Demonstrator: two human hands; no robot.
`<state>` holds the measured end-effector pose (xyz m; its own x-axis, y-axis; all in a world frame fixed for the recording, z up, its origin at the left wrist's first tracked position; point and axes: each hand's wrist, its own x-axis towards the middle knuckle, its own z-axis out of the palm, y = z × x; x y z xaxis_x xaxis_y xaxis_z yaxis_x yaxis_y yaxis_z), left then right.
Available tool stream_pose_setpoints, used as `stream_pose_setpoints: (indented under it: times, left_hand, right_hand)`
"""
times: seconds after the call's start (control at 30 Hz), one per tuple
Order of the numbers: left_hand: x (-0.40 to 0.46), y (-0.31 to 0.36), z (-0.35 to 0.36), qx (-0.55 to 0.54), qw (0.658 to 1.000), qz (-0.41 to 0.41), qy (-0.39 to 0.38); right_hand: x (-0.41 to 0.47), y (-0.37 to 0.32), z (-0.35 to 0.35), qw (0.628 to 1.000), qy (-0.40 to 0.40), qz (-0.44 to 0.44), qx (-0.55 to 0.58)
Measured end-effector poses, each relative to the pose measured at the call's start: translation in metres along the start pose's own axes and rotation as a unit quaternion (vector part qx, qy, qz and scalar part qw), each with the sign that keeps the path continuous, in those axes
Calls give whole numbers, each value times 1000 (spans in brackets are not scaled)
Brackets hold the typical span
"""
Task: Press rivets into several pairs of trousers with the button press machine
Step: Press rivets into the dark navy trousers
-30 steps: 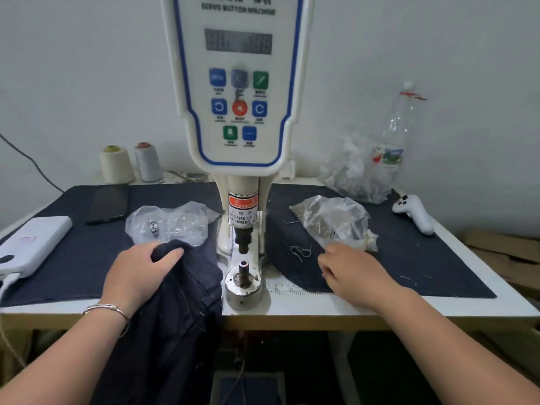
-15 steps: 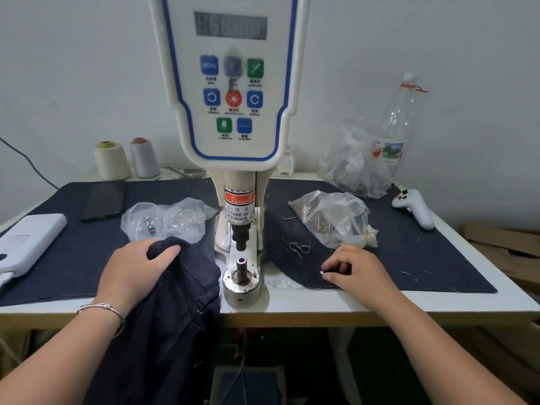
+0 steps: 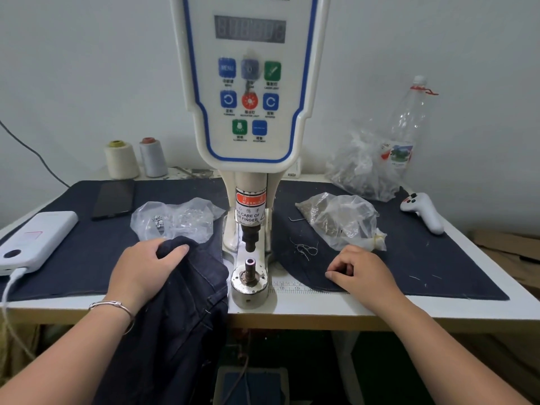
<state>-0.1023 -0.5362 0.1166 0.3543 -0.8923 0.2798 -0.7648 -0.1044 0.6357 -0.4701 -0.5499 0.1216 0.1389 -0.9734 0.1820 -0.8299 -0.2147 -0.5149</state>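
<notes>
Head view: right hand (image 3: 361, 271) curled on mat, fingertip contents hidden.

Dark navy trousers (image 3: 187, 290), bunched at the tabletop's (image 3: 321, 305) front edge, left of centre, with most of the cloth hanging over that edge toward the floor. Top fold gripped by the left hand (image 3: 143, 267), thumb over the crumpled waist end. Pale stitching lines visible along the seams. White button press machine (image 3: 248, 83) upright at the middle of the tabletop, blue-trimmed control panel facing forward, orange warning label on the ram. Round metal lower die (image 3: 249, 280) near the front edge, just right of the trousers, bare post upright beneath the raised punch (image 3: 250, 238).
</notes>
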Motion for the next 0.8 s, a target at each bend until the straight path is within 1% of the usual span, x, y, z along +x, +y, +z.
stream_pose_setpoints:
  times: [0.2,0.23,0.3,0.4,0.47,0.53,0.6,0.8]
  left_hand:
    - [0,0,1,-3,1000,-2,-1]
    - [0,-1,1,-2,1000,-1,0]
    - [1,-1,1,-4,1000,0,1]
    - [1,-1,1,-7,1000,2,1]
    - [0,-1,1,-9,1000,2,2]
    - [0,-1,1,-7,1000,3,-1]
    - [1,-2,2,-8,1000,2,-5]
    - [2,-3,2,-15,1000,4,-10]
  right_hand:
    - [0,-4,0,1000,6,2,1]
    - [-1,-8,0,1000,18,-1,20]
    - [-2,-23,2,994,50,-20,90]
    - [-5,-58,6,976,67,-76,194]
    - [-7,-81,9,962,55,-111,245]
    - [-7,-97,12,951,27,-123,284]
    - [-5,-105,14,948,5,-122,293]
    - [0,-110,17,942,-28,-124,310]
